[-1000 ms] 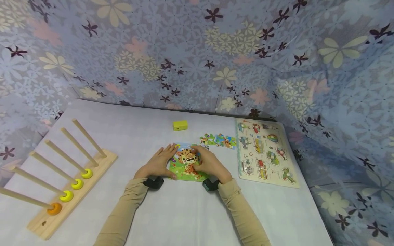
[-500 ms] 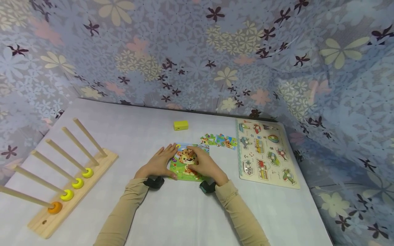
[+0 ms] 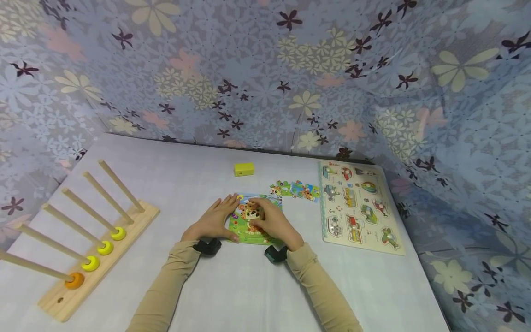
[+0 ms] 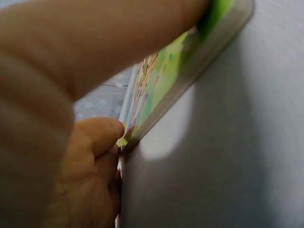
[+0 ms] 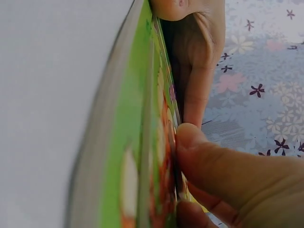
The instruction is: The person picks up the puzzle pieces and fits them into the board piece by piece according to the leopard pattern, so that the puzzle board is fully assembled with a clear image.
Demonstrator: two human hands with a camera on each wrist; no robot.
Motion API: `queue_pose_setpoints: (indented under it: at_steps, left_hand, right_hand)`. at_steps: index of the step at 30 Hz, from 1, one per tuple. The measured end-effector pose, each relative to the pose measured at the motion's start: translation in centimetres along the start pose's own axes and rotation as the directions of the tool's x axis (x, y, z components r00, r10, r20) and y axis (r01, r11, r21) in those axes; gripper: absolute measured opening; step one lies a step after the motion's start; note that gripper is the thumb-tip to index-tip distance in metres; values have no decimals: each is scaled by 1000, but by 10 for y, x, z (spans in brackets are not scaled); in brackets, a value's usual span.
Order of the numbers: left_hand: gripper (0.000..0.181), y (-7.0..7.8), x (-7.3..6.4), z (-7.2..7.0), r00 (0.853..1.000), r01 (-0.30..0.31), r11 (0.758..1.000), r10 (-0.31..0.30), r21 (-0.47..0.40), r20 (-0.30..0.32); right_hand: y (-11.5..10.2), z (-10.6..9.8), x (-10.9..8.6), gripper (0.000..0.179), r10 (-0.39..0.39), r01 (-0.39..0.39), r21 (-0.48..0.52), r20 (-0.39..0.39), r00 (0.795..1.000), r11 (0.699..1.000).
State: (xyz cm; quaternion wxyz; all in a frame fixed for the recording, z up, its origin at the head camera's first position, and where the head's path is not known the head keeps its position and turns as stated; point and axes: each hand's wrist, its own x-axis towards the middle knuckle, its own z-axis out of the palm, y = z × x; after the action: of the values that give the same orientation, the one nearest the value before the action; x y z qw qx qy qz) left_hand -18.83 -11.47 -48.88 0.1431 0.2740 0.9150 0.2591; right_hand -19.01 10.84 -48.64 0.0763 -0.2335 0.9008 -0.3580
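Observation:
A square leopard puzzle board [image 3: 245,239] with a green and blue picture lies flat in front of me. My left hand [image 3: 213,222] rests along its left side, fingers spread towards the far left corner and thumb at the near edge. Over the board's right half is my right hand [image 3: 274,222], its thumb and fingers pinching a puzzle piece [image 3: 252,215] with the leopard's face on it. In the right wrist view the thumb [image 5: 190,137] and fingertips meet close at the printed surface, which shows almost edge-on; much of the piece is hidden by the hand.
Loose puzzle pieces [image 3: 304,190] lie beyond the board to the right. A yellow block [image 3: 244,169] stands farther back. At left is a wooden peg stand [image 3: 99,258] with tall rods and several rings; at right lies a wooden vehicle puzzle [image 3: 360,207].
My right hand has slid a little to the left across the board, the leopard-face piece shifting left with it. The left hand has stayed at the board's left side.

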Motion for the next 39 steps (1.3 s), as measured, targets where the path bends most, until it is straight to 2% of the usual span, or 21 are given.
queue_pose_setpoints:
  at_steps: [7,20,29,33,35,37,39]
  left_hand:
    - [117,-1,3,3,1000,-15,1000,15,3,-2]
    - [118,1,3,3,1000,-15,1000,15,0,-1]
    - [119,2,4,1,1000,-14,1000,14,3,-4]
    - [119,0,4,2,1000,-14,1000,14,4,-11]
    - [119,-2,3,4,1000,-8,1000,9,8,-16]
    - [119,-4,2,4,1000,0,1000,0,10,-14]
    - [120,-4,1,5,1000,-2,1000,2,7,-15]
  right_hand:
    - [1,-4,-6,54,57,-57,-37,-5,998,998]
    - [-1,-12,-10,32,110,-113,22,99,989,993]
    - [5,-28,-16,55,87,-95,32,204,975,995]
    - [14,-39,-14,54,102,-117,50,230,968,992]
    - [21,-43,-9,46,127,-144,84,179,976,986]
    - [30,-46,-2,41,185,-191,109,65,981,975]
    - [38,-48,7,41,250,-241,107,-81,965,965]
